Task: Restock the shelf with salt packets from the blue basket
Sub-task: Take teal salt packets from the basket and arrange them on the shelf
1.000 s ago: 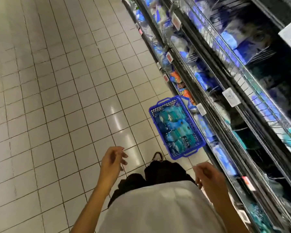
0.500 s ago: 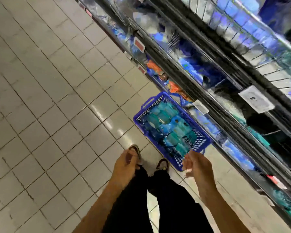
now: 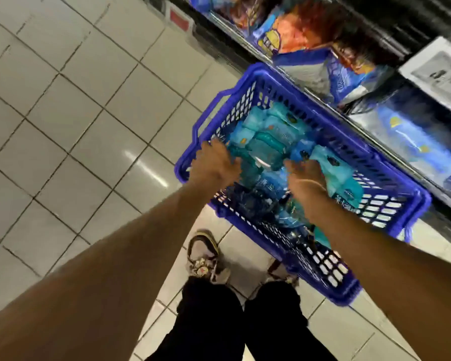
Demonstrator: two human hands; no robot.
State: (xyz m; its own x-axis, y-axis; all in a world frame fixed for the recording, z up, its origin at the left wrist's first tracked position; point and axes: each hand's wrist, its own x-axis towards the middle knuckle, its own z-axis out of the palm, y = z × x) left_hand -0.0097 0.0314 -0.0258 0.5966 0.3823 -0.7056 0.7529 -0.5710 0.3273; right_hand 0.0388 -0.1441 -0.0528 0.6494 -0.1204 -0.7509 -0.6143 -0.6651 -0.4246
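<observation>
The blue basket (image 3: pixel 391 173) stands on the tiled floor against the bottom shelf (image 3: pixel 370 134), filled with several teal and blue salt packets (image 3: pixel 268 136). Both my arms reach down into it. My left hand (image 3: pixel 215 165) hovers over the basket's left side, its fingers spread just above the packets. At the middle of the basket, my right hand (image 3: pixel 303 178) has its fingers stretched forward onto the packets. Neither hand visibly holds a packet; motion blurs both.
The bottom shelf holds blue bags (image 3: pixel 412 144) and orange and blue bags (image 3: pixel 297 35) further along. A white price label (image 3: pixel 438 74) hangs on the shelf edge above. My feet (image 3: pixel 203 256) stand just before the basket. Open tiled floor (image 3: pixel 76 126) lies to the left.
I have bent down towards the basket. Both hands moved from in front of my legs forward into the basket, over the salt packets.
</observation>
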